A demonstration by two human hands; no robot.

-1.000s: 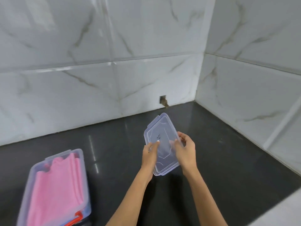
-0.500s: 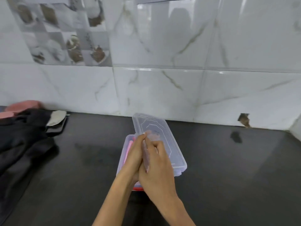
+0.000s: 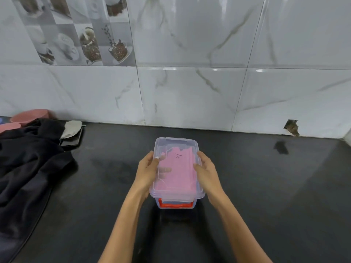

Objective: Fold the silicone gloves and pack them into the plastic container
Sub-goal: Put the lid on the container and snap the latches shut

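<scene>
A clear plastic container [image 3: 190,203] with a red handle on its near end stands on the black counter, in the middle of the head view. Its clear lid [image 3: 176,142] lies flat on top. Folded pink silicone gloves [image 3: 178,173] show through the lid and fill the box. My left hand [image 3: 147,172] grips the lid's left edge, thumb on top. On the right edge rests my right hand [image 3: 207,174], pressing the same way. Both hands hold lid and container together.
A black cloth [image 3: 28,168] is heaped on the counter's left side, with a grey-white mitt-like piece [image 3: 71,129] on a dark flat object beside it. Pink bowls [image 3: 28,115] stand at the far left by the marble tile wall [image 3: 190,95]. Bare black counter [image 3: 275,196] lies to the right.
One second ago both hands held the lid up, away from the open container. Since then the lid came over the container and now lies flat on it, a hand on each side.
</scene>
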